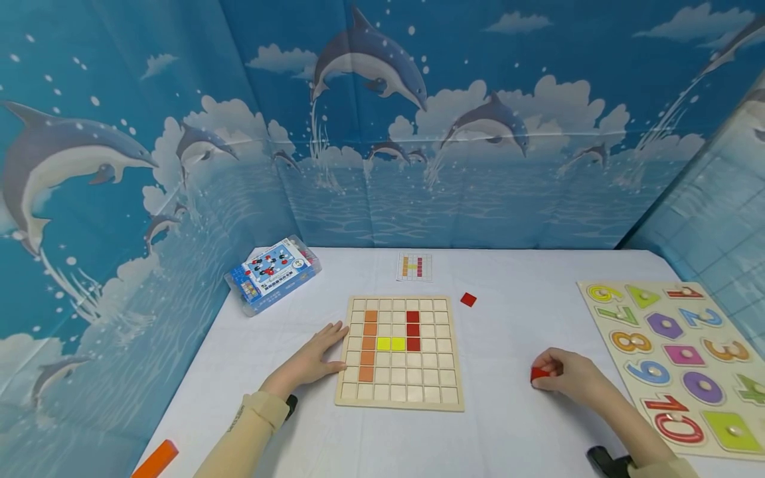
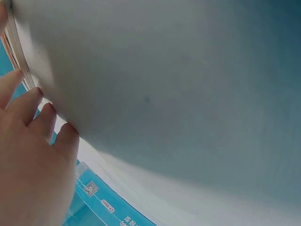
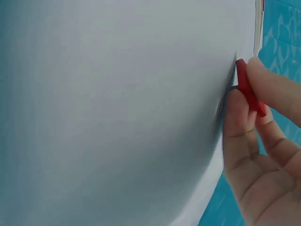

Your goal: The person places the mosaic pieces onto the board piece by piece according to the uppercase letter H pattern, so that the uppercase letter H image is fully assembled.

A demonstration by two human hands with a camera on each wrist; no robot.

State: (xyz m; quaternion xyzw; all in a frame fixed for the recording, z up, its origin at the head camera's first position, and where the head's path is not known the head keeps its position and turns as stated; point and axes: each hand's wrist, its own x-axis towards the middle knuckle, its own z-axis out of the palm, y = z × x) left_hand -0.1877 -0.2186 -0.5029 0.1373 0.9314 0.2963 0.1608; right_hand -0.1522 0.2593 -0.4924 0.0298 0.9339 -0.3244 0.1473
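Observation:
My left hand rests at the left edge of a wooden grid board, its fingertips touching the frame. On the board lie a column of orange tiles, two yellow tiles side by side, and a column of three dark red tiles. To the right of the board, my right hand pinches a red square tile between thumb and fingers, close over the white table. Another red tile lies loose just off the board's upper right corner.
Behind the board lies a small pattern card with coloured squares. A clear-lidded blue box stands at the back left. A number-and-shape puzzle board covers the right side. An orange block sits at the front left edge.

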